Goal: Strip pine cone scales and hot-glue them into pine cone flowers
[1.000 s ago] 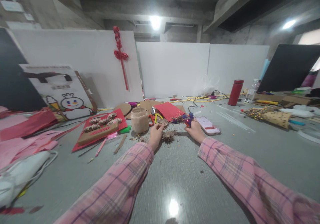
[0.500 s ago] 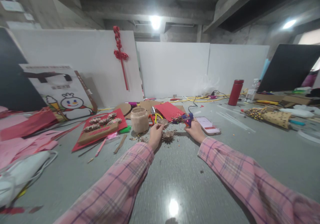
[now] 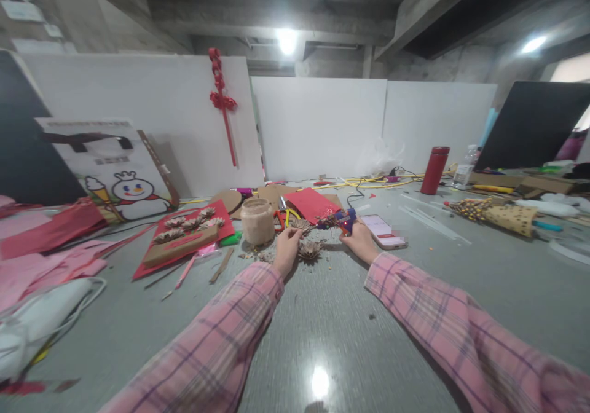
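My left hand (image 3: 286, 250) is closed in a pinch at the edge of a brown, layered pine-cone flower (image 3: 302, 224). A second pine-cone flower (image 3: 310, 251) lies on the table just right of that hand. Wrapped in my right hand (image 3: 360, 241) is a dark blue hot glue gun (image 3: 345, 217), its nozzle pointing left toward the upper flower. Red paper (image 3: 313, 203) lies behind the nozzle. Red-and-yellow handled pliers (image 3: 290, 217) are partly hidden behind my left hand. The exact grip of the left fingertips is small and hard to see.
A cloudy jar (image 3: 257, 222) stands left of my left hand, with crumbs around it. Farther left, a red sheet (image 3: 150, 259) carries cardboard and several pine-cone flowers. A phone (image 3: 382, 232) lies beside my right hand. Clear glue sticks (image 3: 428, 222), a red bottle (image 3: 434, 172) and a wrapped bouquet (image 3: 502, 215) are rightward.
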A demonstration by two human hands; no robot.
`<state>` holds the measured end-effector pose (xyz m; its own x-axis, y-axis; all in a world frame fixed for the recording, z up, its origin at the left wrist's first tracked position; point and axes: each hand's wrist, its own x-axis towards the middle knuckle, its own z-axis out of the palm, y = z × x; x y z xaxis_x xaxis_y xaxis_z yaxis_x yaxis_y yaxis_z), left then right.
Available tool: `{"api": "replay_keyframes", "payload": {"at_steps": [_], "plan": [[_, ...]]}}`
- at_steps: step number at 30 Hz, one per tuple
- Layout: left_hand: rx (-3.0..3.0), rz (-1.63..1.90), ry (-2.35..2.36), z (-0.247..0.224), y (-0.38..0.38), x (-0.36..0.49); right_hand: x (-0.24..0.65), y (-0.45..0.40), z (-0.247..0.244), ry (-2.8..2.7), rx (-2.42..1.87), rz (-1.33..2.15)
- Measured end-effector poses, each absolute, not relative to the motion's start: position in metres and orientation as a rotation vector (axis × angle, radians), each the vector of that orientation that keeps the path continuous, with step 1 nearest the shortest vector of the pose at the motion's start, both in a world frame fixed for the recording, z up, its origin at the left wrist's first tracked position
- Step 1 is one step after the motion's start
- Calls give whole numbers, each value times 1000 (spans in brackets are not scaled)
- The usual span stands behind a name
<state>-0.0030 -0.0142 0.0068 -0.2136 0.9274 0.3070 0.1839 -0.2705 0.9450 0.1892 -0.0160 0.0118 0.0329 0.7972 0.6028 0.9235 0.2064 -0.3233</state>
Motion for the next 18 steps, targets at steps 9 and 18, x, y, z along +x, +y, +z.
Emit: {"api": "replay_keyframes", "payload": {"at_steps": [9, 18], "plan": [[1415, 1560, 1351, 6, -13, -3, 188, -19, 14, -1796, -1578, -199], [1391, 1564, 1307, 7, -13, -3, 187, -21, 15, -1803, -1596, -199]]}}
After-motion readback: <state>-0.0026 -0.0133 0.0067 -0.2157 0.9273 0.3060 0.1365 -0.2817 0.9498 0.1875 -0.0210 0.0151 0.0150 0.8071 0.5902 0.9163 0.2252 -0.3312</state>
